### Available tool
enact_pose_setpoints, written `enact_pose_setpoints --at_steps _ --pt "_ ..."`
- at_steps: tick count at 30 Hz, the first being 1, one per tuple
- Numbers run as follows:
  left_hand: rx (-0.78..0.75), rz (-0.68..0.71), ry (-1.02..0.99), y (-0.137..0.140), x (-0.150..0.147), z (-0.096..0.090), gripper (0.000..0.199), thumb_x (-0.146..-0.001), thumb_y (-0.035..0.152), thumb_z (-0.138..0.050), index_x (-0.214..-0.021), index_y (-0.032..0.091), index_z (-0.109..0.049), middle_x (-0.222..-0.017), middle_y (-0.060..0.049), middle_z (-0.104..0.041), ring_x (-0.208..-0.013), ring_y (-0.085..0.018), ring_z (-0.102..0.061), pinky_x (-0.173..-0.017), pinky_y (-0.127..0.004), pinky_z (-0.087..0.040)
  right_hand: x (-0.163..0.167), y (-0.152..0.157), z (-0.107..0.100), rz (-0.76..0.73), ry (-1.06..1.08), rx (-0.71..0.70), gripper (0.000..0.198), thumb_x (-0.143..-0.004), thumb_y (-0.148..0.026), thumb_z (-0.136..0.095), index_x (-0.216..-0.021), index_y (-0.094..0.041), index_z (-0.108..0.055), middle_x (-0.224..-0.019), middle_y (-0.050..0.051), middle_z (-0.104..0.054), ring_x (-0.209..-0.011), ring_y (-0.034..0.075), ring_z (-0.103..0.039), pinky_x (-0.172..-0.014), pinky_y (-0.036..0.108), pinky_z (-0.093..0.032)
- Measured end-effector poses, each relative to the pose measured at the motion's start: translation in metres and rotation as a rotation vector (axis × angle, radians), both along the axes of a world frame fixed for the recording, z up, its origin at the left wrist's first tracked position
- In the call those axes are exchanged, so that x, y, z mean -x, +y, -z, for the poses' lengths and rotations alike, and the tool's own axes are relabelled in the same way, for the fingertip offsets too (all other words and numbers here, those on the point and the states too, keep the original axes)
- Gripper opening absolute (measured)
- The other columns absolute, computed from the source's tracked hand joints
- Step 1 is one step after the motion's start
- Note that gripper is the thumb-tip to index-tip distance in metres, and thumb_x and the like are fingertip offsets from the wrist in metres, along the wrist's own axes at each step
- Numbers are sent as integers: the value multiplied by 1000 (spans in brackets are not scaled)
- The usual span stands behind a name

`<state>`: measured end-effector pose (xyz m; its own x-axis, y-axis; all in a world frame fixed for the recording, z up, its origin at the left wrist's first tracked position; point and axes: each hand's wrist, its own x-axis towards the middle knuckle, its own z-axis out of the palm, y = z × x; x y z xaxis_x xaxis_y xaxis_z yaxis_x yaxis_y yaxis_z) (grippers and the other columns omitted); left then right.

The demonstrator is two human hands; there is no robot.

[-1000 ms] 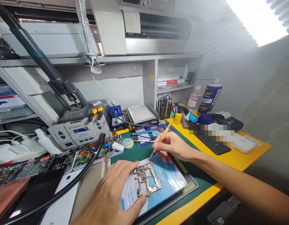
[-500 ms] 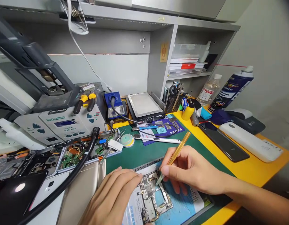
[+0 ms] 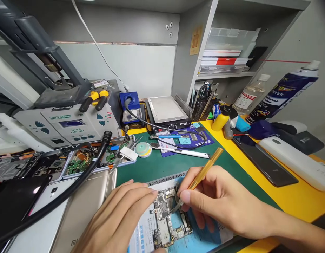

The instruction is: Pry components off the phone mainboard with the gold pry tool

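The circuit board (image 3: 169,219) lies on a blue-and-white sheet (image 3: 201,239) at the near edge of the desk (image 3: 291,196). The left hand (image 3: 120,219) rests flat, fingers together, pressing the board's left edge. The right hand (image 3: 217,202) is pinched around a gold-handled tool (image 3: 201,174), whose tip touches the board's upper right corner.

If the tip slips, it would likely scrape off small parts or gouge the board; loose left-hand pressure would let the board slide on the smooth sheet. The black hose (image 3: 73,191) left of the board could snag a wrist.

Beyond the board to the left, an open phone shell (image 3: 99,158) holds green boards and wires. To the board's far right, a mesh cup (image 3: 201,107) holds tools.
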<state>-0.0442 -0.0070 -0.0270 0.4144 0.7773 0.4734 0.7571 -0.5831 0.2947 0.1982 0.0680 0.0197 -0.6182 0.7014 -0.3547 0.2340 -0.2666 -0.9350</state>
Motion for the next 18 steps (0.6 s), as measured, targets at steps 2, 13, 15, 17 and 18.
enact_pose_setpoints --at_steps 2,13,15,17,18 --pt "-4 -10 25 0 0 -3 56 -86 43 -65 -135 24 -47 -134 -4 -57 -128 -22 -51 -115 -32 -36 2 0 -1 -8 9 -7 31 -83 -44 -75 -80 -18 -59 -70 0 -59 -48 10 -55 -41 18 -40" --pt "-41 -23 51 -3 2 -1 57 -81 38 -69 -132 22 -49 -130 -4 -59 -125 -20 -54 -109 -28 -43 5 0 0 -37 55 -60 32 -84 -44 -75 -81 -18 -57 -67 -2 -62 -44 8 -54 -36 13 -40" --pt "-38 -35 46 -5 -1 -3 57 -82 37 -67 -133 21 -48 -130 -5 -59 -125 -21 -55 -109 -31 -44 5 1 2 -28 82 -50 32 -85 -45 -74 -82 -18 -56 -68 -1 -64 -43 8 -54 -34 13 -40" --pt "-30 -46 43 -7 -4 -7 56 -83 37 -66 -133 22 -47 -129 -6 -61 -123 -22 -56 -108 -34 -45 6 3 3 -25 107 -49 32 -86 -44 -74 -80 -18 -56 -67 -1 -64 -42 8 -55 -33 13 -40" --pt "-23 -52 40 -8 -5 -8 55 -84 36 -66 -133 22 -47 -128 -6 -61 -123 -23 -57 -108 -36 -45 6 3 4 -25 119 -51 32 -86 -44 -74 -80 -18 -56 -66 -1 -63 -42 8 -55 -33 13 -41"
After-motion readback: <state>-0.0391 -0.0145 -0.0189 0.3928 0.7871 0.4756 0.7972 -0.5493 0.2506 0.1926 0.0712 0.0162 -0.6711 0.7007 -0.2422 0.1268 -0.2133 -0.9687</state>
